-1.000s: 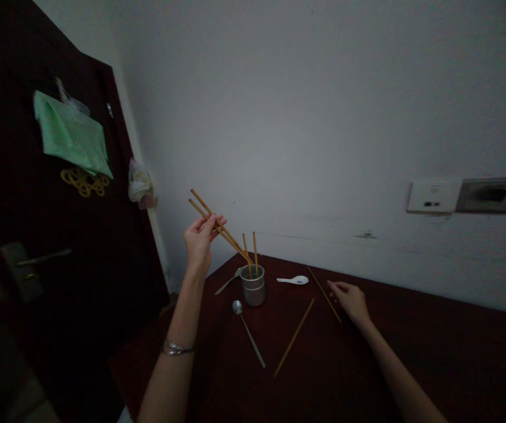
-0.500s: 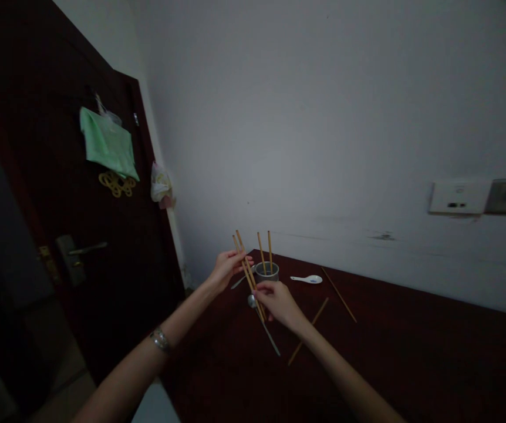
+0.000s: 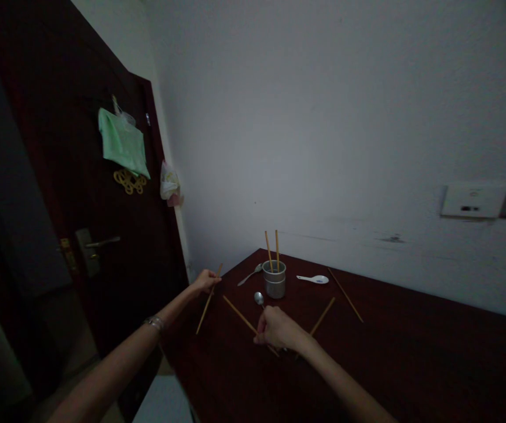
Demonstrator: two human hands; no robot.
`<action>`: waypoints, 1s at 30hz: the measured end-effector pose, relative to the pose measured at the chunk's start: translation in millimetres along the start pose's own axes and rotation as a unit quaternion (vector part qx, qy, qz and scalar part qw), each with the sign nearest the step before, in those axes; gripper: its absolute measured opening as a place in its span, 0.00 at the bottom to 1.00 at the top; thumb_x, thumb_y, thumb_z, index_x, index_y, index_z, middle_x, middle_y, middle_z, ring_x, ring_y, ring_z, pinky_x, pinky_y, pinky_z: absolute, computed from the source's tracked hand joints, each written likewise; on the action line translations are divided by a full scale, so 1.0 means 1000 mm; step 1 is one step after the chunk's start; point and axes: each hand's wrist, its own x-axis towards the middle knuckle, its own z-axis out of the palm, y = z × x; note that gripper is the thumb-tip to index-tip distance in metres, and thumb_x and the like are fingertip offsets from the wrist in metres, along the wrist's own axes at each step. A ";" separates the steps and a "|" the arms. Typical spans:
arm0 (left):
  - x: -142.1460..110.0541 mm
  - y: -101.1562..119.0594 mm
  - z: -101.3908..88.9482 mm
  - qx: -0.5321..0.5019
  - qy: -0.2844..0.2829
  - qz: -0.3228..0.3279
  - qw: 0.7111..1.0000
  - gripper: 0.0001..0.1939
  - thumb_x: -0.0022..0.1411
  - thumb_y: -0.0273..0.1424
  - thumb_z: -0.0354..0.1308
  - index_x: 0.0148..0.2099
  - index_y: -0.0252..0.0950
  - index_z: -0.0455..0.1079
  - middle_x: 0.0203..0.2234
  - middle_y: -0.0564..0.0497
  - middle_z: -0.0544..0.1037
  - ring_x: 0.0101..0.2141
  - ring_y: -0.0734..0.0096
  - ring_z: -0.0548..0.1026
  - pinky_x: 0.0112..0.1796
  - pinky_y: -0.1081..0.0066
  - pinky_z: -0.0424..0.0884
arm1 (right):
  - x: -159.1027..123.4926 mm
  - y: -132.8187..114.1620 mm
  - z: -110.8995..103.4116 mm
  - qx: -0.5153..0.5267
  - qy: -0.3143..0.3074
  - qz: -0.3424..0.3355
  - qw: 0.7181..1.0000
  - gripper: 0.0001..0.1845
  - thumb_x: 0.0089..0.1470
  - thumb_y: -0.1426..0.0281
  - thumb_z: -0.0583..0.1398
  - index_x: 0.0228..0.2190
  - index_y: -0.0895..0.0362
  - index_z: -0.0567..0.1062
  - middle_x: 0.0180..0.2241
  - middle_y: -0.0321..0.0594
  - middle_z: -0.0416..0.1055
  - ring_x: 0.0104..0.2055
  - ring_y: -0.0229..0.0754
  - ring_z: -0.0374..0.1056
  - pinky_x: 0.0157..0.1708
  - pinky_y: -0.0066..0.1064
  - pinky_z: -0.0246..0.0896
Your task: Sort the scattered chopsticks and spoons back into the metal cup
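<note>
My left hand (image 3: 203,281) is closed on one wooden chopstick (image 3: 206,305) that slants down past the left edge of the dark red table (image 3: 411,358). My right hand (image 3: 276,329) is closed on a second chopstick (image 3: 239,314), held low over the table's front part. Behind them a small metal cup (image 3: 275,281) stands with two chopsticks (image 3: 273,249) upright in it. A metal spoon (image 3: 259,298) lies just in front of the cup, partly hidden by my right hand.
A white ceramic spoon (image 3: 314,279) and another metal spoon (image 3: 250,274) lie beside the cup. Two loose chopsticks (image 3: 345,286) lie to the right. A dark door (image 3: 81,194) with a green bag (image 3: 123,143) stands left; a wall socket (image 3: 473,201) is at right.
Both hands held the pair of chopsticks together near the cup; now they have drawn apart and lower, each with one chopstick. The view has shifted left.
</note>
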 end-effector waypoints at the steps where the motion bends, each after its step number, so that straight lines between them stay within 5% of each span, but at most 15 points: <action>1: 0.004 -0.004 0.000 0.042 0.002 0.006 0.999 0.13 0.46 0.38 0.60 0.25 0.31 0.69 0.12 0.57 0.65 0.17 0.75 0.66 0.21 0.73 0.65 | -0.002 -0.002 0.001 -0.022 -0.013 0.005 1.000 0.05 0.36 0.70 0.64 0.21 0.58 0.76 0.22 0.39 0.74 0.24 0.36 0.69 0.19 0.21 0.54; 7: 0.026 -0.010 0.015 0.127 0.024 0.061 0.990 0.08 0.44 0.32 0.60 0.25 0.32 0.72 0.15 0.56 0.68 0.23 0.73 0.69 0.25 0.76 0.62 | -0.012 -0.014 0.004 -0.097 -0.091 0.040 0.990 0.08 0.33 0.70 0.66 0.22 0.58 0.76 0.22 0.39 0.74 0.26 0.39 0.71 0.22 0.23 0.60; 12: 0.041 -0.014 0.032 0.148 0.048 0.076 0.985 0.05 0.42 0.28 0.59 0.25 0.32 0.72 0.18 0.54 0.71 0.27 0.70 0.70 0.29 0.75 0.62 | -0.007 -0.010 0.012 -0.041 -0.150 0.064 0.986 0.07 0.34 0.71 0.65 0.19 0.61 0.72 0.17 0.36 0.70 0.19 0.36 0.68 0.19 0.22 0.61; 21: 0.042 -0.016 0.037 0.140 0.066 0.109 0.982 0.04 0.43 0.29 0.60 0.23 0.33 0.71 0.19 0.51 0.73 0.28 0.66 0.72 0.31 0.73 0.63 | -0.004 0.002 0.012 0.096 -0.159 0.049 0.981 0.14 0.34 0.75 0.65 0.11 0.60 0.65 0.09 0.29 0.60 0.09 0.31 0.58 0.11 0.22 0.58; 27: 0.040 0.036 0.053 -0.004 0.168 0.175 0.970 0.10 0.52 0.33 0.55 0.34 0.31 0.71 0.31 0.46 0.75 0.34 0.66 0.72 0.36 0.72 0.65 | -0.010 0.003 -0.021 0.121 -0.131 0.033 0.983 0.08 0.39 0.74 0.62 0.16 0.60 0.68 0.10 0.28 0.61 0.13 0.30 0.60 0.13 0.20 0.60; 30: 0.035 0.083 0.074 -0.166 0.125 0.182 0.961 0.15 0.48 0.35 0.60 0.37 0.30 0.70 0.32 0.45 0.75 0.35 0.67 0.72 0.34 0.74 0.66 | -0.013 0.005 -0.043 0.128 -0.107 0.016 0.986 0.06 0.41 0.71 0.61 0.19 0.60 0.69 0.12 0.30 0.63 0.14 0.30 0.61 0.12 0.20 0.59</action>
